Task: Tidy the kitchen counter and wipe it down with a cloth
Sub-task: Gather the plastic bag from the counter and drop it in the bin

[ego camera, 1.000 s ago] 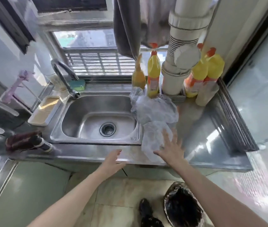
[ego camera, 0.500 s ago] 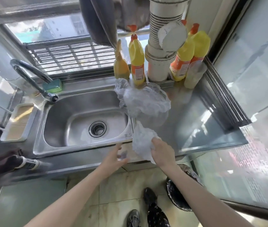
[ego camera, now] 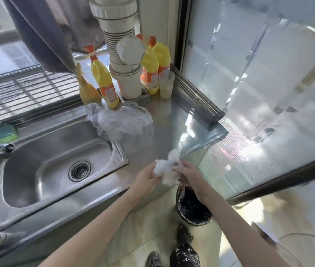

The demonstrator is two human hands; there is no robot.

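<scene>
Over on the left the sink (ego camera: 56, 160) sits in the steel surface (ego camera: 172, 120), with a second loose plastic bag (ego camera: 122, 122) lying at its back corner. Left hand (ego camera: 145, 178) and right hand (ego camera: 189, 174) both have fingers curled around a crumpled plastic bag (ego camera: 165, 168), held at the surface's front edge above the bin (ego camera: 191, 207). Bag's so light it could easily drift past the bin if dropped loosely.
</scene>
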